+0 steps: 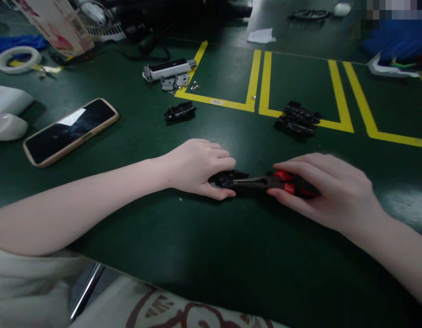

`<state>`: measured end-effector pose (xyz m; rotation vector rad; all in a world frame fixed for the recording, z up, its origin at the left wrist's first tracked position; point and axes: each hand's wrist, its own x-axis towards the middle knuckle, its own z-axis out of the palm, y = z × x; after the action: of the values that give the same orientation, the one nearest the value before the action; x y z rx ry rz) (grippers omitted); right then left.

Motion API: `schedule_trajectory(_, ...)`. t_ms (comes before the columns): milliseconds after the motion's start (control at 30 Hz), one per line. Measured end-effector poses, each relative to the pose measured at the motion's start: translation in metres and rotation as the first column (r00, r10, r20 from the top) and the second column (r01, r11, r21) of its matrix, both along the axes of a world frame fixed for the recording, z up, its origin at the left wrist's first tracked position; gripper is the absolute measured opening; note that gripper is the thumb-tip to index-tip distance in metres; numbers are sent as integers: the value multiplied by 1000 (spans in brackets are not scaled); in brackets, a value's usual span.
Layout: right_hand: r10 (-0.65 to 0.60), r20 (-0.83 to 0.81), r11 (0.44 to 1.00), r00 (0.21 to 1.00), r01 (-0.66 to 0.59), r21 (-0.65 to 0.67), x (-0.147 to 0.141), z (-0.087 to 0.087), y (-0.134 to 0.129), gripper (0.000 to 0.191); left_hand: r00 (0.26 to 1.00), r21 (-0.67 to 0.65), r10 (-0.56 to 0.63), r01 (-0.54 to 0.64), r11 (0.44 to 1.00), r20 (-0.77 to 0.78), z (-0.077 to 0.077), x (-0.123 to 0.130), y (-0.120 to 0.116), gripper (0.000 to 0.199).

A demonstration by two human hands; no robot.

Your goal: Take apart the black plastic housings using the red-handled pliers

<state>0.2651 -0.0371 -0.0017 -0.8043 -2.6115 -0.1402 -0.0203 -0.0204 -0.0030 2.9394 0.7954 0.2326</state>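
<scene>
Near the middle of the green table, my left hand point(200, 168) is closed round a small black part point(227, 179), with thumb and index finger on its two sides. My right hand point(333, 191) grips pliers point(265, 182) with red and black handles. The plier jaws point left and meet the black part at its right end; whether they pinch it is too small to tell. Beyond my hands lie a similar black part point(180, 111) and a pair of black parts point(297, 119) on a yellow tape line.
A phone point(72, 132) and white rolls point(9, 126) lie at left. Metal brackets point(175, 82), small rings point(195, 85) and a white-and-black device point(170, 69) sit behind. A tape roll point(17, 59), a carton point(60, 27) and cables stand farther back.
</scene>
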Motion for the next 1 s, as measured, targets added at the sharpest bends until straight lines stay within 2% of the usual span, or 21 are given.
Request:
schedule_trajectory(400, -17, 5, 997, 1000, 17, -73, 0, -3, 1, 27, 1000, -20, 14, -14, 1000, 0, 1, 1, 1, 43)
schedule_trajectory(733, -6, 30, 999, 1000, 7, -46, -6, -2, 4, 35, 998, -18, 53, -52, 998, 17, -1, 1, 3, 42)
schedule_trajectory(1000, -72, 19, 992, 997, 74, -107, -12, -2, 7, 36, 993, -127, 118, -116, 985, 7, 0, 3, 3, 44)
